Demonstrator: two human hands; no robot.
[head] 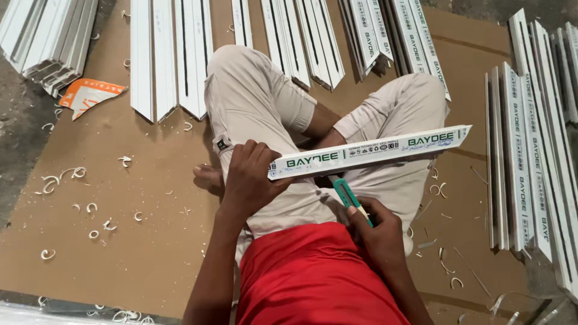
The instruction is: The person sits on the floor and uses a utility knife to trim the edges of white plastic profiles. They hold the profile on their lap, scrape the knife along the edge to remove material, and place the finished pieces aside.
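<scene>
Now | left hand point(250, 177) grips white profile point(370, 151) | right hand point(378, 232) holds green knife point(350, 197) beneath

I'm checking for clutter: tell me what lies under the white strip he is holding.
Under the strip are the crossed legs and the green knife; its blade tip is hidden behind the strip.

We sit cross-legged, our left hand point(250, 174) curled in a closed grip over our knee, our right hand point(379, 232) clenched near our lap.
</scene>
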